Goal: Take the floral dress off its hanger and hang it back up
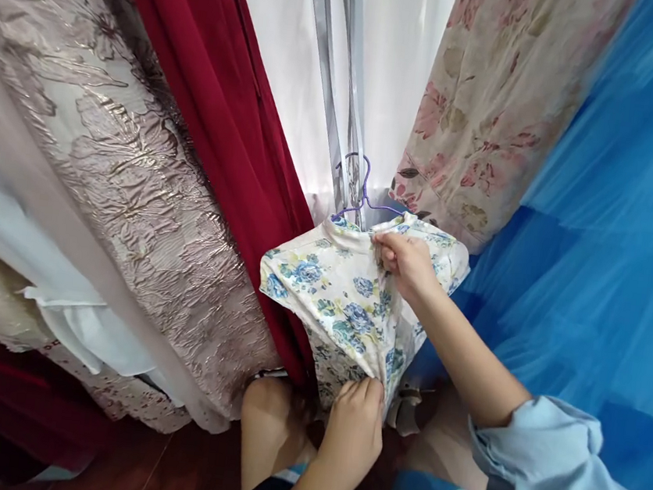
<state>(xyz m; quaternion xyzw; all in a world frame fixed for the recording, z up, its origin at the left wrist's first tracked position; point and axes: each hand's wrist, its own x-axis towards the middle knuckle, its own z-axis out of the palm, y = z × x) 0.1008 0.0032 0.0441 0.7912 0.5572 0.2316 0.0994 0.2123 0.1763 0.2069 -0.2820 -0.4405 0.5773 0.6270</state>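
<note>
the small floral garment [344,294] already sits on the purple hanger [361,194], whose hook shows above the neckline, hooked near the grey metal pole [334,104]. i judge the hanging itself done and the straightening not: the cloth bunches in a fold down the middle, and the lower part is gathered rather than falling flat.

my right hand [404,262] is up at the collar, arm stretched forward with the pale blue sleeve [549,467] pushed back near the elbow. its fingers are closed in a pinch on the fabric at the neck edge, just beside the hanger's shoulder. my left hand [357,421] is lower, knuckles toward me, fingers curled shut on the bottom of the same garment; i can't quite tell whether it holds the hem or just a fold above it, since the cloth hides the fingertips.

the garment hangs between the dark red dress [230,108] on one side and the blue tulle [611,230] on the other, touching the red cloth.
</note>
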